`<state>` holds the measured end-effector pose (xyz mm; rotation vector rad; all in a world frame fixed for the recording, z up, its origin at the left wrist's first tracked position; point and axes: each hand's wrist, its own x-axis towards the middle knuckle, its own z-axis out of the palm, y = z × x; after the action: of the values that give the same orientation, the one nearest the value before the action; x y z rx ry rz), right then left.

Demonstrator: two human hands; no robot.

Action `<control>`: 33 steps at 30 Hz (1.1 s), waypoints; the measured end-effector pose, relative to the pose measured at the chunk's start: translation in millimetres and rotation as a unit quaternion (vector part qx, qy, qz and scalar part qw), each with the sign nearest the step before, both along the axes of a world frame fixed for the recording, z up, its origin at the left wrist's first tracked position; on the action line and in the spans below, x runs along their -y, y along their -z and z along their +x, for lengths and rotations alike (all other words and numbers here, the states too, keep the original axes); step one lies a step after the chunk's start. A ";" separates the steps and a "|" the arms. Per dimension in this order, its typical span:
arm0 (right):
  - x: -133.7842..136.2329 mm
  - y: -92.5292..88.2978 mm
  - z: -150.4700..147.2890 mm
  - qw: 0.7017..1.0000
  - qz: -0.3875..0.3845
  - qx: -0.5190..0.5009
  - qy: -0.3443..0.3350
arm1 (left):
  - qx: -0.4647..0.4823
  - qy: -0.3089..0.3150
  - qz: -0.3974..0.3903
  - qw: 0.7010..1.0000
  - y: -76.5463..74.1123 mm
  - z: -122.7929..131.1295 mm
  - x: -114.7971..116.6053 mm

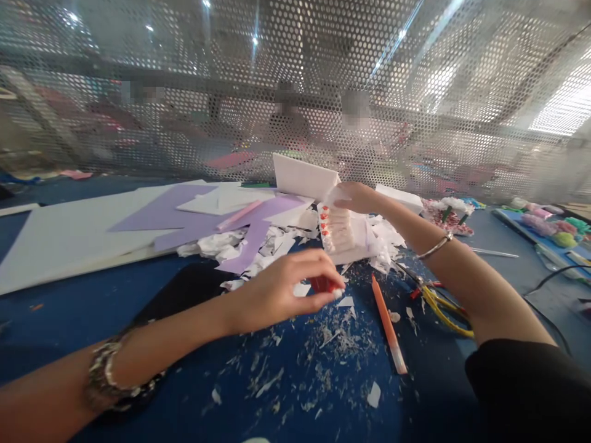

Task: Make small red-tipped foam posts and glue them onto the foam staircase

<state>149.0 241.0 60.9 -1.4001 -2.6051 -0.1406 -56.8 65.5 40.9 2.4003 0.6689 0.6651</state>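
My left hand [295, 283] is curled above the table, thumb and fingers pinching a small white-and-red piece [337, 291]. Its exact kind is too small to make out. Farther off, my right hand [353, 197] reaches down at the end of a row of white rolled pieces with red marks [337, 227], lying on a white sheet. Its fingers are partly hidden and blurred, near a whitish scrap and the upright white board [305, 176]. An orange pen-shaped stick [385, 320] lies on the table between my arms.
White and purple sheets [161, 209] are stacked at left, with crumpled paper [217, 245] beside them. Yellow-handled scissors [443, 311] lie under my right forearm. Paper shreds litter the blue table [184, 381]. Colourful pompoms [554, 224] sit at far right; a perforated metal screen [231, 123] stands behind.
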 end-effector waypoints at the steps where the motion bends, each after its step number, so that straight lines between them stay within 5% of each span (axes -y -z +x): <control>1: 8.2 -4.3 0.8 1.000 0.006 -0.007 0.002 | 0.004 -0.012 0.018 1.000 -7.2 -3.3 -0.2; 7: 67.0 -29.3 -1.7 0.999 -0.003 -0.039 0.007 | 0.064 -0.082 0.104 0.989 -37.0 -21.0 4.1; 14: 111.6 2.0 -13.4 0.996 -0.057 -0.009 -0.071 | 0.080 -0.087 0.120 0.986 -41.5 -23.1 9.9; 17: 116.7 -1.1 -2.5 0.997 -0.040 -0.007 -0.060 | 0.081 -0.068 0.115 0.988 -39.1 -20.9 8.8; 21: 115.9 -37.6 45.7 0.999 0.021 -0.024 0.004 | 0.069 -0.084 0.125 0.986 -36.7 -21.7 5.9; 25: 118.5 -61.4 120.4 0.976 0.116 -0.046 0.179 | 0.056 -0.089 0.143 0.984 -35.3 -23.4 1.4; 29: 130.1 -46.4 177.6 0.949 0.132 -0.041 0.284 | 0.051 -0.084 0.153 0.983 -34.3 -23.7 -1.7; 33: 148.4 -16.8 199.0 0.941 0.089 -0.035 0.326 | 0.040 -0.094 0.130 0.986 -36.0 -24.0 -0.6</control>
<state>348.0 92.6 77.6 -2.0839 -1.9156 -0.3905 -80.9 66.1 76.9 2.5501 0.8245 0.9765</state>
